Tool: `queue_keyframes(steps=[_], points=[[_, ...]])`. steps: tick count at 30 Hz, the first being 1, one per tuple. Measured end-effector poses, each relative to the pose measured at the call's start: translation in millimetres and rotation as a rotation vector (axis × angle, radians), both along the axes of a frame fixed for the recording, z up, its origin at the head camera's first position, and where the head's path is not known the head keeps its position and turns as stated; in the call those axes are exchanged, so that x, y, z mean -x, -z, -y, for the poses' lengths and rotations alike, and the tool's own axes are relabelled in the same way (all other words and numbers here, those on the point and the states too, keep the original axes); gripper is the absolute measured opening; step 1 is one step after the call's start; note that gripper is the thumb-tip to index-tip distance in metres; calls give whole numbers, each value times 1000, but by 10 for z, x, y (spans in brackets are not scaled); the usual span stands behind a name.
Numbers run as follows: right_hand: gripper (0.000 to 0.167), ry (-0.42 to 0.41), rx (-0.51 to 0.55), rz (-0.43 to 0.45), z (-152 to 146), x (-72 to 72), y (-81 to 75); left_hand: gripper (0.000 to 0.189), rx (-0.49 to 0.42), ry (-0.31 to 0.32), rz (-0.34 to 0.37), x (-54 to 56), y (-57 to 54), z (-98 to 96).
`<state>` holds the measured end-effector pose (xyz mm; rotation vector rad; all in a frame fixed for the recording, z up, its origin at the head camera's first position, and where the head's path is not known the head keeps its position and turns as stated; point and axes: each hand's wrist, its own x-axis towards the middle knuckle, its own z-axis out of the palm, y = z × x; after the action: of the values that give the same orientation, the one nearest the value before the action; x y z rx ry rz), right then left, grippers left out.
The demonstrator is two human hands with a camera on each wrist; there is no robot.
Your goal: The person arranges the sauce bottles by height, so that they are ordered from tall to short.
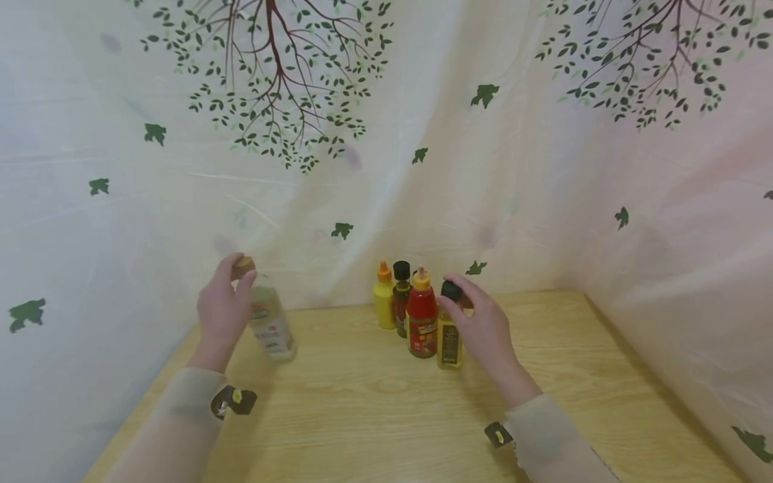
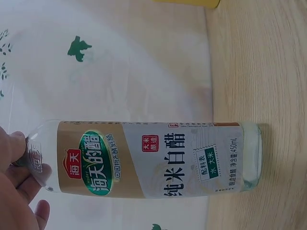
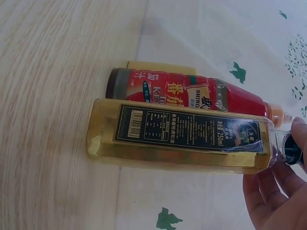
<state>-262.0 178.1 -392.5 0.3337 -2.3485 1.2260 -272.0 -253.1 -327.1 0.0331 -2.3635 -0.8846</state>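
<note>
On the left, my left hand (image 1: 222, 310) grips the top of a clear glass bottle of white vinegar (image 1: 272, 329) by its tan cap. The vinegar bottle leans a little in the head view, its base low over the table; its beige and white label (image 2: 148, 160) faces the left wrist camera. My right hand (image 1: 483, 330) pinches the black cap of a cooking-oil bottle (image 1: 449, 345), with thumb and fingers round it. Golden oil and a black label (image 3: 187, 129) show in the right wrist view. Close beside the oil bottle stands a red ketchup bottle (image 1: 421, 318) with a yellow-orange nozzle top.
Behind the ketchup stand a yellow squeeze bottle (image 1: 384, 303) with an orange tip and a dark sauce bottle (image 1: 401, 272) with a black cap, partly hidden. The wooden table (image 1: 350, 416) ends at a white curtain (image 1: 326, 201) printed with leaves, which also hangs along both sides.
</note>
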Motion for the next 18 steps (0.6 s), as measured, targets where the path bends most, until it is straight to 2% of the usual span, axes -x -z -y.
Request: queue_keyframes(steps=[9,18], points=[[47,-2,6,15,-5,2,14,54,-18,-4,46,52,10,132],[50,-8,8,15,-24,-2,4,55,-20,-32,81,78,67,202]])
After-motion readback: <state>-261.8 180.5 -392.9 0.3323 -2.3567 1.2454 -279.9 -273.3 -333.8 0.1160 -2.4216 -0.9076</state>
